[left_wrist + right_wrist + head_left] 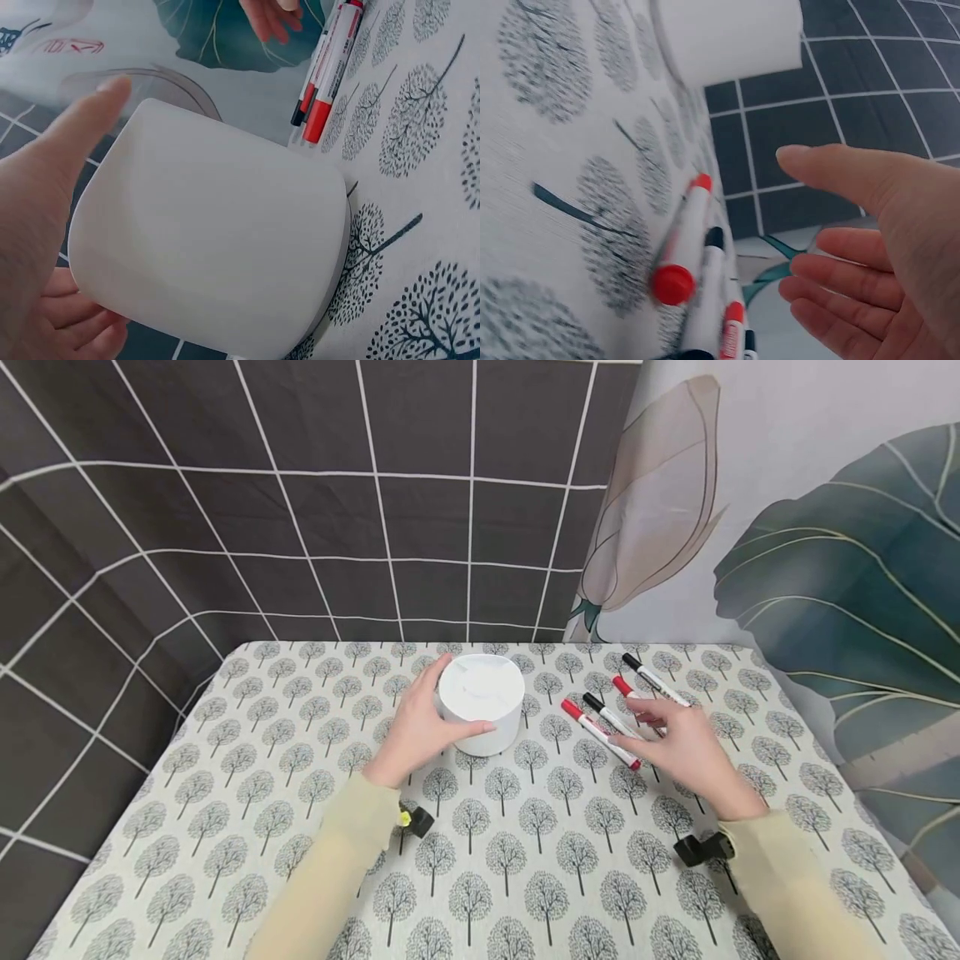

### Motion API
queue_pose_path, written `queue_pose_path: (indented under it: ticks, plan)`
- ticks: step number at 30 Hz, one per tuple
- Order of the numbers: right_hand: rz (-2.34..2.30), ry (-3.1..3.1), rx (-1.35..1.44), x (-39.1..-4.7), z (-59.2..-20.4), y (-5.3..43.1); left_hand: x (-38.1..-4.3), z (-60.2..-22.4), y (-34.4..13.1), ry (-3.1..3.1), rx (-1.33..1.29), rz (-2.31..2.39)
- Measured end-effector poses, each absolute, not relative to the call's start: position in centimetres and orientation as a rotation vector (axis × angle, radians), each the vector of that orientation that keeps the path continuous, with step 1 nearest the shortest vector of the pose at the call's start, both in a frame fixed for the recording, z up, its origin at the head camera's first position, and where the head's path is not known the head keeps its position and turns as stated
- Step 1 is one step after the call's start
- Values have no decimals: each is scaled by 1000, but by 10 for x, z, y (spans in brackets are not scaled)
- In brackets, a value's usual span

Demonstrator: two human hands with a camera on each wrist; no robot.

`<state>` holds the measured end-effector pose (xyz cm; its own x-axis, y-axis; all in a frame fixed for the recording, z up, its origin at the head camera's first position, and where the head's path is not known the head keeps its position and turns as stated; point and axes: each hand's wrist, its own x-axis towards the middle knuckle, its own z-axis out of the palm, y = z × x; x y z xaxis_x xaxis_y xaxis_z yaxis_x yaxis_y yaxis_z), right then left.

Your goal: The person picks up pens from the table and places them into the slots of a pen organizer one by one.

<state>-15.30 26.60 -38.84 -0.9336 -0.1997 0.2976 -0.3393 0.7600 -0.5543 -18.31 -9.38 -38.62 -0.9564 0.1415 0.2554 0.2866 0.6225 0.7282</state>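
Observation:
A round white container (487,727) stands upright on the cloth, its rim facing up. My left hand (422,727) spreads around its left side, thumb in front and fingers behind. In the left wrist view a gap shows between the thumb (79,127) and the container (210,225); finger contact is unclear. My right hand (686,747) hovers over several markers, thumb and fingers apart, holding nothing. Nearest it lie a red-capped marker (600,735), a black-capped marker (611,716) and another red-capped marker (624,687), partly hidden by the fingers. A second black-capped marker (656,679) lies behind.
A pale tablecloth (480,868) printed with dark trees covers the table. Behind its far edge hangs a dark curtain with white grid lines (420,518). A leaf-patterned curtain (847,577) hangs at the right. Dark wrist cameras sit on both sleeves.

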Motion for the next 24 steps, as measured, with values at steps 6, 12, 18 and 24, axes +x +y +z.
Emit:
queue_pose_path:
  ticks: [6,12,18,24]
  plan:
    - [954,-2828,382,-151,-401,260,-186,-387,-94,-2647,-318,-1282]
    - [908,-2881,337,-149,-411,257,-187,-386,-95,-2672,-306,-1275]
    - [798,-2895,369,-148,-416,255,-187,-385,-96,-2677,-317,-1293]
    - [762,-2914,373,-149,-418,253,-186,-384,-97,-2676,-321,-1309]
